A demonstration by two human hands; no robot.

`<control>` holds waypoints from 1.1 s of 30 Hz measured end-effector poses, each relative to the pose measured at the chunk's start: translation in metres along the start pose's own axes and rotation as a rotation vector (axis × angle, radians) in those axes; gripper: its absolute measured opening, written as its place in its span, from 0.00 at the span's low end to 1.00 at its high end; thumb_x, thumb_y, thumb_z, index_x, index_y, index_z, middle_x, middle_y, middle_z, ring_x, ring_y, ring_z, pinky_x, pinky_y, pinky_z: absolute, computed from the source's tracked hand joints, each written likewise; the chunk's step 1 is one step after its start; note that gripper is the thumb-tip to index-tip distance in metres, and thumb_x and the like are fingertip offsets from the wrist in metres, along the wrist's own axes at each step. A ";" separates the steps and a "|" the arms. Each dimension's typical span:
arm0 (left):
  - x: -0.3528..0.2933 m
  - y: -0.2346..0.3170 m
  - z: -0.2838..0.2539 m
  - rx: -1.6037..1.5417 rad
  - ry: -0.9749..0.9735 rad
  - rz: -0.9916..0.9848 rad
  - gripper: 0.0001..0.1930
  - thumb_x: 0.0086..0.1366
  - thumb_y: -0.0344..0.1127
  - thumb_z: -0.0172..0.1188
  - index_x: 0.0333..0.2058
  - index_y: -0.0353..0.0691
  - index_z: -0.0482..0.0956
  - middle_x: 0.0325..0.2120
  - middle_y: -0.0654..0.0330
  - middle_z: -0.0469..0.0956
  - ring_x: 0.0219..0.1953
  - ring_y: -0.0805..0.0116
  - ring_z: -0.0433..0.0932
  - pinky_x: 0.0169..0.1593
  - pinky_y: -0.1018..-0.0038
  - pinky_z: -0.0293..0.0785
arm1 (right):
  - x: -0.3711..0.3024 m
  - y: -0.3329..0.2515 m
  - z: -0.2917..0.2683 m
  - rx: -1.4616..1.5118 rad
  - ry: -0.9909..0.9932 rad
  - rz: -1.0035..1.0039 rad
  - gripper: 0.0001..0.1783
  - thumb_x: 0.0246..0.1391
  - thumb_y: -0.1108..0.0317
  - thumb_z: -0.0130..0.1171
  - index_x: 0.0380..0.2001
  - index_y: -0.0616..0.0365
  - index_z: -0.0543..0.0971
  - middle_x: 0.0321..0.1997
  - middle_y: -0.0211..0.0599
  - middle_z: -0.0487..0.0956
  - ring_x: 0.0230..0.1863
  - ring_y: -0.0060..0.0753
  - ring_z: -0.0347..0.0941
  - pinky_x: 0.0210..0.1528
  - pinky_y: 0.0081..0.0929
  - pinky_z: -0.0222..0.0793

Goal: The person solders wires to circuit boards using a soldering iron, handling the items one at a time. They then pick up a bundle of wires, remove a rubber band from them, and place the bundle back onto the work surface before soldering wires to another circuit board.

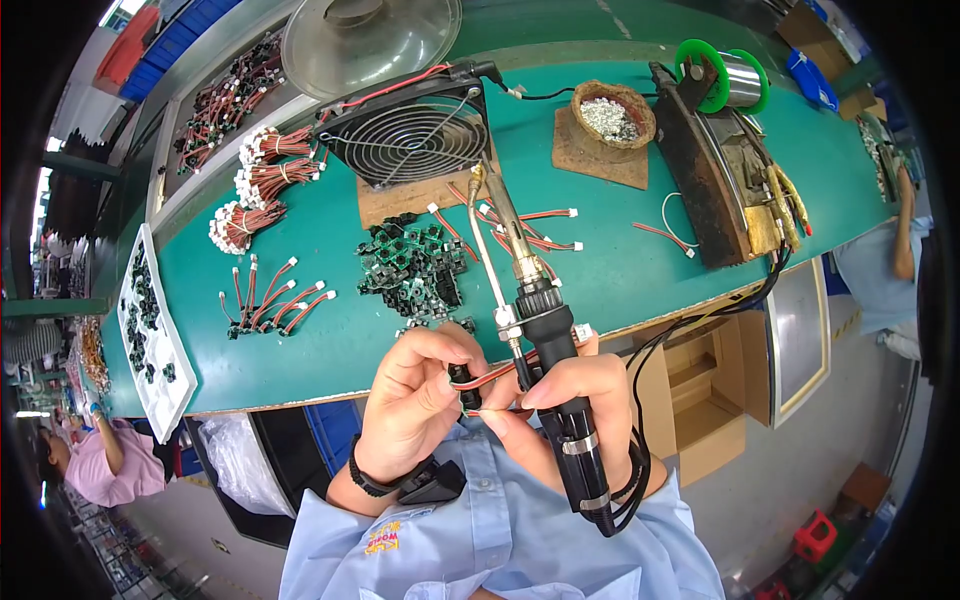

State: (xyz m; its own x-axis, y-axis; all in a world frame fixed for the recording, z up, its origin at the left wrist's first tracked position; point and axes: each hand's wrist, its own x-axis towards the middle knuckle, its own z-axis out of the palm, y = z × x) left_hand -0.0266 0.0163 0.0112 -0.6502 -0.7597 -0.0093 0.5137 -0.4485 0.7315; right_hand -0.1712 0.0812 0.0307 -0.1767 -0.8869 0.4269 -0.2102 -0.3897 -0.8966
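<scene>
1. My left hand (415,400) pinches the small black connector (462,378) with red-white leads, near the bench edge.
2. My right hand (575,395) is clamped around the soldering iron (530,290); its long axis points far-left, tip away from the connector.

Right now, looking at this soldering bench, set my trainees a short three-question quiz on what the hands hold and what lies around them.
1. True or false: the right hand holds the black soldering iron with its tip pointing away from the person.
2. Multiple choice: what does the left hand pinch in its fingers? A) a green solder spool B) a small black part with red and white wires C) a metal lid
3. Fill in: the square black fan stands on the ____ bench top.

Key
1. True.
2. B, the small black part with red and white wires.
3. Green.
</scene>
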 end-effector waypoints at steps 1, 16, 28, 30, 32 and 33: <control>0.000 0.000 0.000 -0.006 0.005 -0.013 0.09 0.63 0.33 0.54 0.40 0.38 0.69 0.36 0.57 0.68 0.39 0.68 0.68 0.43 0.73 0.66 | 0.001 -0.001 0.000 -0.002 -0.002 0.007 0.23 0.44 0.84 0.60 0.37 0.55 0.59 0.27 0.40 0.75 0.28 0.27 0.74 0.35 0.24 0.67; 0.001 0.000 -0.002 -0.099 -0.023 -0.083 0.09 0.64 0.33 0.53 0.41 0.37 0.70 0.35 0.58 0.68 0.37 0.70 0.69 0.37 0.77 0.65 | 0.001 -0.002 -0.001 0.064 -0.032 0.059 0.23 0.44 0.85 0.59 0.37 0.56 0.60 0.28 0.41 0.75 0.28 0.28 0.74 0.34 0.24 0.68; 0.000 0.001 -0.002 -0.051 -0.011 -0.090 0.09 0.63 0.33 0.54 0.41 0.37 0.71 0.35 0.57 0.69 0.37 0.69 0.69 0.39 0.76 0.65 | 0.002 -0.002 -0.003 0.019 -0.066 0.028 0.23 0.44 0.85 0.59 0.38 0.55 0.60 0.28 0.40 0.76 0.28 0.27 0.74 0.36 0.23 0.65; 0.001 0.001 -0.001 -0.013 -0.002 -0.058 0.09 0.63 0.33 0.54 0.40 0.37 0.71 0.35 0.57 0.69 0.38 0.68 0.69 0.39 0.75 0.66 | 0.002 -0.002 -0.003 0.026 -0.052 0.027 0.23 0.44 0.85 0.60 0.38 0.56 0.59 0.28 0.40 0.76 0.28 0.27 0.73 0.37 0.23 0.66; 0.001 0.000 0.000 -0.009 -0.003 -0.041 0.09 0.63 0.33 0.54 0.40 0.37 0.71 0.35 0.57 0.69 0.38 0.68 0.69 0.40 0.75 0.66 | 0.002 -0.002 -0.002 0.029 -0.046 0.025 0.23 0.44 0.84 0.60 0.38 0.56 0.59 0.28 0.40 0.76 0.27 0.27 0.73 0.37 0.24 0.66; 0.002 0.000 0.000 -0.005 -0.002 -0.025 0.09 0.63 0.33 0.54 0.40 0.36 0.71 0.35 0.57 0.69 0.38 0.68 0.69 0.40 0.75 0.66 | 0.002 -0.001 -0.002 0.031 -0.039 0.020 0.23 0.44 0.84 0.59 0.38 0.56 0.59 0.28 0.41 0.76 0.27 0.27 0.73 0.36 0.23 0.66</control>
State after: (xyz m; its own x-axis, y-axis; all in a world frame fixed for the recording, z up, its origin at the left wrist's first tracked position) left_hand -0.0273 0.0149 0.0109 -0.6639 -0.7474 -0.0256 0.5002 -0.4693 0.7277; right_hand -0.1731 0.0798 0.0328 -0.1425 -0.9035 0.4043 -0.1769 -0.3787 -0.9085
